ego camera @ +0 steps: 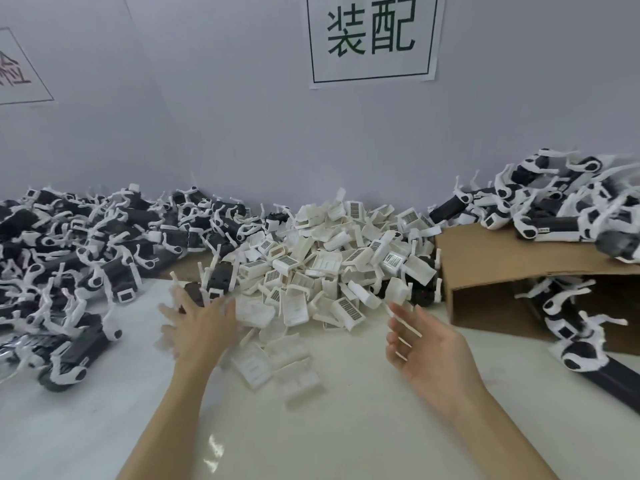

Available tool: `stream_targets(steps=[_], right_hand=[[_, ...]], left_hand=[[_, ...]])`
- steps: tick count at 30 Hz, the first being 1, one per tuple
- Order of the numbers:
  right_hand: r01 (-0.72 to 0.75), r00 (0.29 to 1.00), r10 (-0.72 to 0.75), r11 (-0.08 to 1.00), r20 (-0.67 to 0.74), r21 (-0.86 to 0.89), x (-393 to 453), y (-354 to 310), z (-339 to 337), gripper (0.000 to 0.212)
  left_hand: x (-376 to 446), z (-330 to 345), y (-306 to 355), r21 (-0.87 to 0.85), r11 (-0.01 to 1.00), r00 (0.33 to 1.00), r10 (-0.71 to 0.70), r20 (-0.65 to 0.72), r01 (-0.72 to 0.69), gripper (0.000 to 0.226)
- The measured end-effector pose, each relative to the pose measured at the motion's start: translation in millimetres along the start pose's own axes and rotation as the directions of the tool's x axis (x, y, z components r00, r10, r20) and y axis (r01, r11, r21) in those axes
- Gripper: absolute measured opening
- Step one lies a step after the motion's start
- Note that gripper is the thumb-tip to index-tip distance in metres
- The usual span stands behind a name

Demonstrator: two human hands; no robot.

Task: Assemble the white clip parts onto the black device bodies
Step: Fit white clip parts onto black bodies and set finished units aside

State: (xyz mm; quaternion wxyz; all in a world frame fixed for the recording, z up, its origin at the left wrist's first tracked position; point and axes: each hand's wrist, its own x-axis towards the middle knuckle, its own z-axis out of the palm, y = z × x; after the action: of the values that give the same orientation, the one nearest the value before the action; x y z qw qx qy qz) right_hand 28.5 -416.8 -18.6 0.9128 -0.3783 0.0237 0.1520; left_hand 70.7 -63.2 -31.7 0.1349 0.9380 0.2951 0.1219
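A heap of white clip parts [322, 268] fills the middle of the white table [311, 427], against the wall. Black device bodies with white fittings [79, 258] are piled at the left. My left hand [199, 325] is blurred, back up, fingers spread over the near left edge of the clip heap, just below a black body [221, 275] that lies there. My right hand [426, 348] hovers palm up and open to the right of the heap, fingers straight, holding nothing. A white clip [396, 289] lies just beyond its fingertips.
A brown cardboard box [485, 271] lies on its side at the right, with more black-and-white devices [554, 209] on top of it and spilling out of it [575, 327]. Several loose clips [277, 362] lie between my hands. Paper signs [372, 39] hang on the wall.
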Motion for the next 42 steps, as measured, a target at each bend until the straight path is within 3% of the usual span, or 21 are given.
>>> stream_targets(steps=[3,8,15,19,21,22,24,26,29,33,35,37,42], right_hand=[[-0.001,1.000,0.001,1.000,-0.007,0.005,-1,0,1,0.036],[-0.008,1.000,0.008,1.000,-0.012,-0.011,-1,3,2,0.033],[-0.014,1.000,0.014,1.000,-0.019,-0.026,0,5,1,0.032],[-0.029,0.999,0.028,0.999,-0.028,-0.030,-2,6,4,0.036],[-0.026,0.999,0.025,0.998,-0.032,-0.056,-3,6,7,0.042],[-0.025,0.999,0.022,0.997,-0.030,-0.080,-4,6,8,0.044],[-0.010,1.000,0.008,0.990,-0.015,-0.141,-5,7,13,0.047],[0.029,1.000,-0.029,0.984,0.003,-0.174,-6,9,17,0.053],[0.080,0.997,-0.078,0.981,0.018,-0.177,-7,11,19,0.063],[0.096,0.989,-0.119,0.969,-0.091,-0.228,-5,8,9,0.070],[0.087,0.994,-0.099,0.965,-0.040,-0.246,-4,5,7,0.061],[0.097,0.995,-0.097,0.951,0.013,-0.293,-5,0,9,0.058],[0.061,0.998,-0.056,0.902,0.024,-0.427,-11,-21,18,0.037]], left_hand=[[5,0,-7,0.030,1.000,1.000,0.008,-0.022,-0.008,0.051],[1,-3,-9,-0.052,0.996,0.980,0.065,-0.186,-0.076,0.044],[-11,-16,2,-0.235,0.929,0.884,0.163,-0.438,-0.287,0.033],[-29,-32,24,-0.291,0.781,0.736,0.293,-0.610,-0.553,0.027],[-44,-38,38,-0.385,0.647,0.708,0.358,-0.608,-0.658,0.026],[-54,-40,46,-0.489,0.554,0.726,0.376,-0.575,-0.674,0.026],[-77,-42,61,-0.736,0.351,0.798,0.430,-0.422,-0.579,0.028],[-98,-38,75,-0.861,0.249,0.800,0.543,-0.254,-0.443,0.032],[-119,-23,87,-0.927,0.212,0.745,0.660,-0.098,-0.310,0.035],[-117,-10,87,-0.961,0.234,0.800,0.600,0.025,-0.146,0.043],[-109,-8,85,-0.971,0.238,0.783,0.609,0.123,-0.032,0.055],[-106,-7,84,-0.977,0.214,0.770,0.624,0.136,-0.001,0.064],[-115,-12,91,-0.993,0.107,0.818,0.575,0.024,-0.046,0.063]])
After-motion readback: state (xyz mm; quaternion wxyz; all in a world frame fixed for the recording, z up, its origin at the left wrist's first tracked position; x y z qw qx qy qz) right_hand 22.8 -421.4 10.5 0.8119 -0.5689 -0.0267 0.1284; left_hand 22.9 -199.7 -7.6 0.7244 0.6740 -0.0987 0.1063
